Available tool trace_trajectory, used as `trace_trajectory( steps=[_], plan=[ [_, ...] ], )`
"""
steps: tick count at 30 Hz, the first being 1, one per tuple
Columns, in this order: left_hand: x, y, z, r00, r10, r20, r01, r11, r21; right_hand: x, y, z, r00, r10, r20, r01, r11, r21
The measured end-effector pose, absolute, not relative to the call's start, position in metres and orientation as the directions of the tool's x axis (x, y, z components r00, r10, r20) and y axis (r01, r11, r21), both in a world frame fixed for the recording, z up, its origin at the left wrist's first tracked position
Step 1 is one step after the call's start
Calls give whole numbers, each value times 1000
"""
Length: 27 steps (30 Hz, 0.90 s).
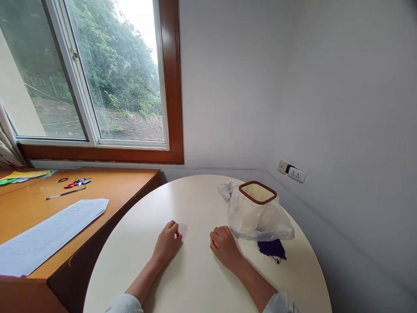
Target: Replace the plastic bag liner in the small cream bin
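Observation:
My left hand (167, 240) rests on the round white table (195, 278), its fingers curled in and the thumb bent towards them. Nothing shows in it. To its right, my right hand (224, 245) lies on the same tabletop with the fingers folded under, and no object is visible in it. Just beyond the right hand stands a bin with a brown rim (258, 201), wrapped in a translucent plastic bag (260, 221). A dark purple cloth-like piece (272, 249) lies partly under the bag's near edge.
Crumpled clear plastic (225, 190) sits left of the bin. On the wooden desk (130, 191) at left are papers (55, 234), a pen (66, 193), keys (78, 182) and coloured folders (26, 174). A window is behind the desk, and a wall socket (296, 174) is at right.

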<state>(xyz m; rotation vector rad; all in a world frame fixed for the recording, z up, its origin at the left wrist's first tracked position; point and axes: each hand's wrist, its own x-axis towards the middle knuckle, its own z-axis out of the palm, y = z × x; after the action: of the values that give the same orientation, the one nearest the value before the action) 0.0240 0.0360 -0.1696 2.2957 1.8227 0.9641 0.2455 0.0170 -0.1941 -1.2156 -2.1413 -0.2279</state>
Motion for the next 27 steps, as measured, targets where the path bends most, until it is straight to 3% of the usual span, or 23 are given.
trace_trajectory(
  steps=[3, 12, 27],
  plan=[
    [23, 36, -172, 118, 889, 442, 824, -336, 455, 245, 17, -191, -351, 676, 647, 811, 565, -150],
    [27, 35, -172, 4, 931, 364, 520, -313, 795, 247, 13, -186, -255, 611, 749, 817, 551, -171],
    [47, 20, -155, 72, 966, 249, 443, -255, 859, 245, 3, -186, -200, 645, 738, 838, 502, -212]
  ],
)
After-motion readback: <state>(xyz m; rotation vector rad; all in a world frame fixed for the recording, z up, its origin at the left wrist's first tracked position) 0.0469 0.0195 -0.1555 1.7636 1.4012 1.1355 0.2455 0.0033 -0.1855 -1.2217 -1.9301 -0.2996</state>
